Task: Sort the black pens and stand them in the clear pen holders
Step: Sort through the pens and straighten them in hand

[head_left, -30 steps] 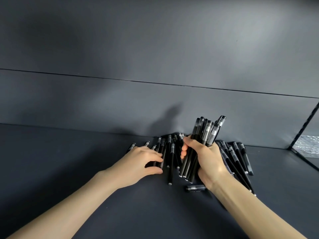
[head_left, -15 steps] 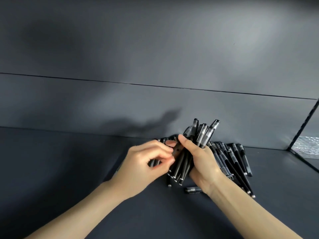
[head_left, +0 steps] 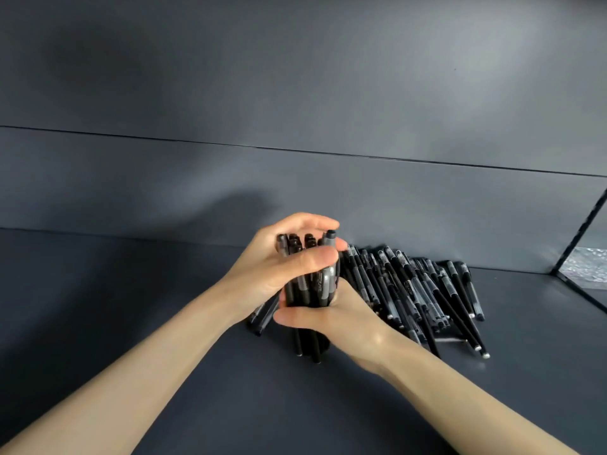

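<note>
The step in hand looks like squaring up the bundle of black pens (head_left: 323, 284). It should go best with the tips tapped level on the bench (head_left: 164, 323) under a loose grip. The right hand (head_left: 345, 316) curls round the bundle's lower half, and the left hand (head_left: 279, 261) wraps its caps. Loose pens (head_left: 423, 290) lie just right of the hands; no holder is in view.

Two slender forearms (head_left: 147, 372), bare to the wrist, lead into the left hand (head_left: 279, 264) and right hand (head_left: 341, 318). The fingers are long and slim, and light glints off the right wrist.
</note>
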`<state>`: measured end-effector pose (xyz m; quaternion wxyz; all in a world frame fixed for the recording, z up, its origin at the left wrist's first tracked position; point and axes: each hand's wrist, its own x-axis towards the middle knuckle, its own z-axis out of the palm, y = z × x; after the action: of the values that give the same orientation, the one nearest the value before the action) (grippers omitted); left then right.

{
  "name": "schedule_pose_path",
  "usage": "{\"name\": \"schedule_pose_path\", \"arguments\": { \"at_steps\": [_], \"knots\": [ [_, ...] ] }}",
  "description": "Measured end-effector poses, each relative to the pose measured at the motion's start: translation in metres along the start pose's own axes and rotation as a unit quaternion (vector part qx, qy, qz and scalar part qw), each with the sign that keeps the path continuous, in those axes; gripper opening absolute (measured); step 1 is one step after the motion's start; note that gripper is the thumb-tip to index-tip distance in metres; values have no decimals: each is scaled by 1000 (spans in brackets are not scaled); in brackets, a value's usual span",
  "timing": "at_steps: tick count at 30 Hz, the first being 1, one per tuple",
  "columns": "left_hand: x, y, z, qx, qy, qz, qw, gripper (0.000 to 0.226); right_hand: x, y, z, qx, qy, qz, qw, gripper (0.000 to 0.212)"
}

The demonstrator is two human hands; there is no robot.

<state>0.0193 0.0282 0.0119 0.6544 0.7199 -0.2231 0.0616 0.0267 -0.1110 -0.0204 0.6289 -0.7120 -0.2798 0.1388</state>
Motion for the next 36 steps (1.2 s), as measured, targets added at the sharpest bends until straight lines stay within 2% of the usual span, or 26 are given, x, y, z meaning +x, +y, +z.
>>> {"name": "schedule_pose_path", "arguments": {
  "at_steps": [2,4,7,9,12,14,16,19,22,27,29,31,33,36],
  "knots": [
    [-3,4,3,-12,-36,7,999,64,-1,1,-1,-5,-7,11,1000,7],
    [-4,6,9,-3,-37,24,999,70,-1,0,-1,-8,-6,8,1000,14],
    [-2,6,18,45,21,66,997,52,-1,2,0,-5,-8,4,1000,20],
    [-2,5,18,55,43,86,994,42,-1,6,-1,-13,-19,17,1000,14],
    [2,3,14,54,43,61,996,29,1,12,0,-22,-31,33,999,8],
    [5,2,11,35,51,47,997,24,2,13,1,-18,-23,31,999,12],
    [9,4,10,16,63,48,997,22,1,8,0,-4,-29,17,999,15],
    [16,13,11,-30,86,45,995,23,-5,-4,-3,15,-29,-10,999,8],
    [20,22,26,-77,101,32,991,23,-19,-15,-12,56,-7,-1,998,7],
    [22,36,82,-108,86,14,990,26,-64,-23,-48,37,25,-22,999,18],
    [23,40,113,-137,62,-4,989,38,-92,-25,-70,24,34,-23,999,22],
    [21,43,152,-198,38,-39,979,53,-126,-26,-95,23,48,-12,999,23],
    [19,47,197,-262,28,-66,962,54,-163,-26,-123,26,67,2,997,22],
    [21,49,267,-230,2,-84,970,51,-217,-23,-169,36,94,23,995,20]
  ]
}}
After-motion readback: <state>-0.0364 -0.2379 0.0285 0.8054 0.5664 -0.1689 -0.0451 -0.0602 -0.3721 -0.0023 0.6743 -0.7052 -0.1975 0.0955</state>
